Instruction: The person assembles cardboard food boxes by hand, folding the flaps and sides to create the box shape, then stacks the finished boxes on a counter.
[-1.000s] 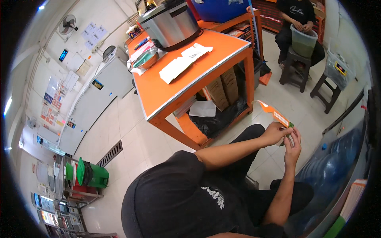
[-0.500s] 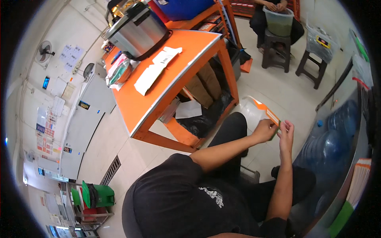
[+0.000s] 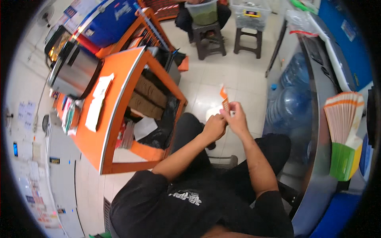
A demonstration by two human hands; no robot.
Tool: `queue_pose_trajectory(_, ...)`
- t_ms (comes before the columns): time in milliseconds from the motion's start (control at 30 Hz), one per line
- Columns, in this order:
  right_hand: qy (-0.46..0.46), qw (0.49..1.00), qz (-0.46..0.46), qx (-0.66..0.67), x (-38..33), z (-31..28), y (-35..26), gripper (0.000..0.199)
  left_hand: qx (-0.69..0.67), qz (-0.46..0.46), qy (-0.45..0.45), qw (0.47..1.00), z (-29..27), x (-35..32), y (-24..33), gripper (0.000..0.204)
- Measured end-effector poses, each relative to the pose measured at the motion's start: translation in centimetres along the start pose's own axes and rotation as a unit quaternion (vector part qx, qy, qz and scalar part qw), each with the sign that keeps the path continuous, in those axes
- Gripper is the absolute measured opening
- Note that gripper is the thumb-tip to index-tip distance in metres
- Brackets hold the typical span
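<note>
Above my lap, my left hand (image 3: 214, 127) and my right hand (image 3: 237, 119) are close together, both closed on an orange and white paper sleeve (image 3: 225, 98). I see the sleeve nearly edge-on; its orange strip rises above my fingers and its lower part is hidden by them. The fingertips of my right hand pinch it at the near side, while my left fingers curl against it from the left. To the right, a fanned stack of similar paper sleeves (image 3: 344, 119), white with orange edges and green ends, leans on a dark counter.
At left stands an orange table (image 3: 131, 67) bearing a steel cooker (image 3: 77, 69) and a white packet (image 3: 99, 103). Large blue water bottles (image 3: 291, 105) sit under the counter at right. Ahead, a person holds a tub (image 3: 202, 14) on a stool (image 3: 209, 39); beside it is another stool (image 3: 249, 41).
My view has swung to the right, bringing the sleeve stack fully into sight. My hands have drawn closer together, and the sleeve has turned from its broad side to nearly edge-on.
</note>
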State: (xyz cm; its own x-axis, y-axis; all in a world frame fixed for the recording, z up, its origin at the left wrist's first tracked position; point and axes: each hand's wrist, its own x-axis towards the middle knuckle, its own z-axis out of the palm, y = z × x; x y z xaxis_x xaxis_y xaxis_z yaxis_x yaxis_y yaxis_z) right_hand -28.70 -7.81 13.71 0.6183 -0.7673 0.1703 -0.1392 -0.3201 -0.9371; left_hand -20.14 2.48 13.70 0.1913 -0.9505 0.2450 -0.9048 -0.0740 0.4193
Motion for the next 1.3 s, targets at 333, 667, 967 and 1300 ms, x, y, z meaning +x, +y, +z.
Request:
queue_pose_trajectory(333, 0.070, 0.997, 0.017, -0.007, -0.5, -0.6, 0.1, 0.045, -0.025, 0.019, -0.175, 0.984, -0.1, 0.4, -0.2, 0.020)
queue_pose_trajectory(667, 0.029, 0.999, 0.022, 0.025, -0.2, -0.9, -0.2, 0.044, -0.489, -0.214, -0.028, 0.845, -3.4, 3.3, -1.8, 0.046)
queue_pose_trajectory(967, 0.034, 0.980, -0.181, -0.071, -1.0, -0.1, -2.5, 0.040, -0.534, -0.247, 0.090, 0.804, -3.1, 2.3, -2.9, 0.024)
queue_pose_trajectory(1300, 0.018, 0.803, 0.160, 0.574, 1.0, -4.9, -2.7, 0.076, -0.535, -0.289, 0.139, 0.782, -4.1, 2.7, -3.1, 0.021)
